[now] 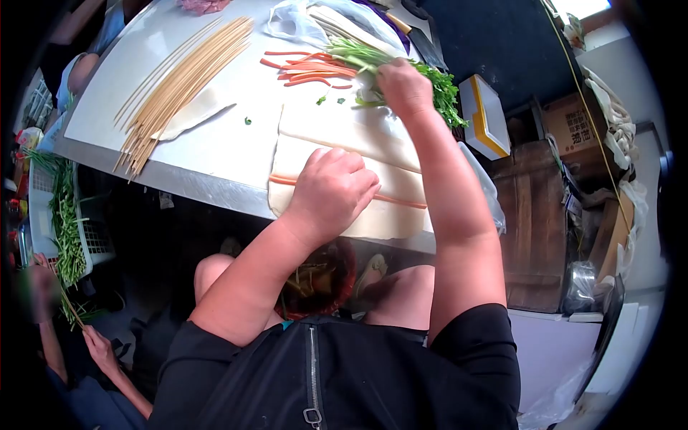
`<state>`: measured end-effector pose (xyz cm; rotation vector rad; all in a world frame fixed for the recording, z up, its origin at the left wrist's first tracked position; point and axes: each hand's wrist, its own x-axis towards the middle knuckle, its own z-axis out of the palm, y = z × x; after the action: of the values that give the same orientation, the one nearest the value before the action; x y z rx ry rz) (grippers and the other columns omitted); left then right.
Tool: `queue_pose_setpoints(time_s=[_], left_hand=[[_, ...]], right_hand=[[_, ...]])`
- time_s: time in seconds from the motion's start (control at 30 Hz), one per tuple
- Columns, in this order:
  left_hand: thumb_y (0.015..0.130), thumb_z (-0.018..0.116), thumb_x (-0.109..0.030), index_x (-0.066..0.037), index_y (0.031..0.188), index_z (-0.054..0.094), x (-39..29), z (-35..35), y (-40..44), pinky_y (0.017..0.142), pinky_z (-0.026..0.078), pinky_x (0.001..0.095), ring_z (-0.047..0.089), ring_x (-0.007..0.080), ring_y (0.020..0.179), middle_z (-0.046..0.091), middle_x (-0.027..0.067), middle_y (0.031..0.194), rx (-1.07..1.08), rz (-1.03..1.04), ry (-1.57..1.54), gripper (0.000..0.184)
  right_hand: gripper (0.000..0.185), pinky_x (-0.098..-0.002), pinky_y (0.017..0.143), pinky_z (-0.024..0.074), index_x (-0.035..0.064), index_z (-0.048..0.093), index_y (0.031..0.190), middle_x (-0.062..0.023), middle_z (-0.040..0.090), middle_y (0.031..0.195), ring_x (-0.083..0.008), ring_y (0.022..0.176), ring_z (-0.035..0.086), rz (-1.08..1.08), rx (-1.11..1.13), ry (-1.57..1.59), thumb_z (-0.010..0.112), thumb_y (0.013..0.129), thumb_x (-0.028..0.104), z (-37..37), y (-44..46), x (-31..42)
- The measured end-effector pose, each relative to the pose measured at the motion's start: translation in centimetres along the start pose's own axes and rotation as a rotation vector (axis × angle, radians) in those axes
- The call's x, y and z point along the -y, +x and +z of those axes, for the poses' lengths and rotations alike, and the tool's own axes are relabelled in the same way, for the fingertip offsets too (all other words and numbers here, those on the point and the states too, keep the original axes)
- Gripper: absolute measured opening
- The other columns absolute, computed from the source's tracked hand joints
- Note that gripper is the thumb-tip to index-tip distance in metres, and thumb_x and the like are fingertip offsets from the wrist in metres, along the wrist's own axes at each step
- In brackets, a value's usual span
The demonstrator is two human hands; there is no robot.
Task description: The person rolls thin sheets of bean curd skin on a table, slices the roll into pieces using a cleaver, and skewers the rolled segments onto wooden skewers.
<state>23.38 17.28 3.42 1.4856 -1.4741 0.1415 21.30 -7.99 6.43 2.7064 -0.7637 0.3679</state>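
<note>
Pale flat sheets [308, 153], which look like tofu skin, lie layered at the table's near edge. A thin orange strip [401, 201] runs across them. My left hand [335, 185] rests over the sheets and the strip with its fingers curled in; anything inside them is hidden. Farther off, my right hand [405, 87] is closed at a bunch of green stems [355, 54], its fingertips partly hidden among them. Leafy herbs [443, 89] lie just right of that hand. Loose orange strips [315, 68], perhaps carrot or sausage, are to its left.
Many wooden skewers [188, 82] lie at the table's left, partly over a pale scrap [197, 113]. A knife [423, 44] and a plastic bag [287, 23] are at the back. Below, a red basin [349, 276] holds dark liquid. Another person's hand [100, 349] is near baskets of greens [69, 236].
</note>
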Motion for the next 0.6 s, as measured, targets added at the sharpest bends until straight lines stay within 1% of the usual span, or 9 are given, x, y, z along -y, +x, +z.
queue_pose_setpoints(time_s=[0.13, 0.23, 0.3, 0.37, 0.43, 0.5, 0.53, 0.57, 0.6], left_hand=[[0.078, 0.073, -0.014, -0.012, 0.079, 0.068, 0.2, -0.2, -0.1, 0.077, 0.043, 0.0370, 0.056, 0.0234, 0.078, 0.057, 0.0015, 0.077, -0.033, -0.009, 0.017, 0.006], [0.079, 0.073, -0.014, -0.012, 0.079, 0.068, 0.3, -0.4, -0.1, 0.077, 0.043, 0.0370, 0.056, 0.0235, 0.077, 0.058, 0.0013, 0.077, -0.051, -0.006, 0.016, 0.006], [0.079, 0.073, -0.015, -0.011, 0.079, 0.068, 0.3, -0.6, -0.1, 0.078, 0.044, 0.0371, 0.058, 0.0237, 0.079, 0.059, 0.0020, 0.077, -0.055, -0.012, 0.021, 0.006], [0.080, 0.072, -0.015, -0.011, 0.079, 0.068, 0.4, -1.2, 0.2, 0.078, 0.044, 0.0373, 0.058, 0.0241, 0.079, 0.060, 0.0027, 0.078, -0.064, -0.022, 0.033, 0.006], [0.081, 0.072, -0.014, -0.010, 0.080, 0.068, 0.7, -1.9, 0.4, 0.078, 0.045, 0.0375, 0.059, 0.0245, 0.079, 0.061, 0.0033, 0.079, -0.072, -0.029, 0.045, 0.005], [0.082, 0.070, -0.010, -0.009, 0.084, 0.069, 1.2, -2.5, 0.6, 0.076, 0.048, 0.0380, 0.061, 0.0258, 0.079, 0.063, 0.0054, 0.081, -0.144, -0.114, 0.008, 0.002], [0.086, 0.066, -0.006, -0.007, 0.091, 0.069, 1.6, -2.6, 0.8, 0.072, 0.050, 0.0361, 0.063, 0.0259, 0.080, 0.064, 0.0078, 0.084, -0.209, -0.161, -0.051, 0.006], [0.091, 0.062, -0.007, -0.005, 0.110, 0.066, 2.1, -2.8, 0.7, 0.072, 0.053, 0.0330, 0.065, 0.0223, 0.084, 0.065, 0.0090, 0.096, -0.230, -0.257, -0.084, 0.020], [0.094, 0.059, -0.008, -0.005, 0.121, 0.060, 2.5, -2.9, 0.9, 0.073, 0.055, 0.0327, 0.066, 0.0215, 0.087, 0.063, 0.0102, 0.105, -0.277, -0.375, -0.245, 0.027]], right_hand=[[0.020, -0.0427, 0.076, 0.0545, 0.0196, 0.074, 0.094, -0.0117, 0.071, 0.089, -0.0317, 0.085, 0.069, 0.105, -0.180, 0.166, 0.058, 0.090, 0.031, -2.3, 1.0, -2.0], [0.022, -0.0374, 0.073, 0.0542, 0.0157, 0.075, 0.099, -0.0101, 0.072, 0.085, -0.0274, 0.077, 0.069, 0.238, -0.098, 0.497, 0.066, 0.087, 0.031, -2.7, 2.2, -4.0], [0.022, -0.0264, 0.064, 0.0523, 0.0084, 0.075, 0.099, -0.0064, 0.070, 0.073, -0.0122, 0.063, 0.067, 0.299, -0.118, 0.673, 0.070, 0.087, 0.026, -4.1, 2.4, -4.5], [0.022, -0.0233, 0.061, 0.0508, 0.0043, 0.074, 0.098, -0.0027, 0.069, 0.070, -0.0065, 0.062, 0.063, 0.341, -0.177, 0.813, 0.071, 0.088, 0.024, -6.5, 2.3, -4.3], [0.022, -0.0198, 0.056, 0.0474, 0.0035, 0.073, 0.098, -0.0019, 0.068, 0.074, -0.0034, 0.062, 0.059, 0.357, -0.252, 0.967, 0.072, 0.090, 0.024, -9.3, 2.1, -4.1], [0.020, -0.0196, 0.056, 0.0478, 0.0034, 0.072, 0.097, -0.0022, 0.069, 0.077, -0.0046, 0.066, 0.061, 0.305, -0.354, 1.113, 0.072, 0.090, 0.022, -11.9, 1.7, -3.9], [0.019, -0.0211, 0.057, 0.0498, 0.0022, 0.072, 0.097, -0.0027, 0.070, 0.080, -0.0067, 0.069, 0.064, 0.287, -0.398, 1.180, 0.072, 0.089, 0.020, -13.4, 1.2, -3.3], [0.018, -0.0219, 0.057, 0.0509, 0.0005, 0.071, 0.098, -0.0056, 0.071, 0.084, -0.0095, 0.071, 0.067, 0.259, -0.395, 1.278, 0.071, 0.090, 0.016, -14.5, 0.7, -3.1], [0.018, -0.0220, 0.057, 0.0519, -0.0010, 0.070, 0.100, -0.0076, 0.071, 0.084, -0.0112, 0.071, 0.067, 0.266, -0.412, 1.349, 0.070, 0.090, 0.014, -15.1, -0.1, -2.6]])
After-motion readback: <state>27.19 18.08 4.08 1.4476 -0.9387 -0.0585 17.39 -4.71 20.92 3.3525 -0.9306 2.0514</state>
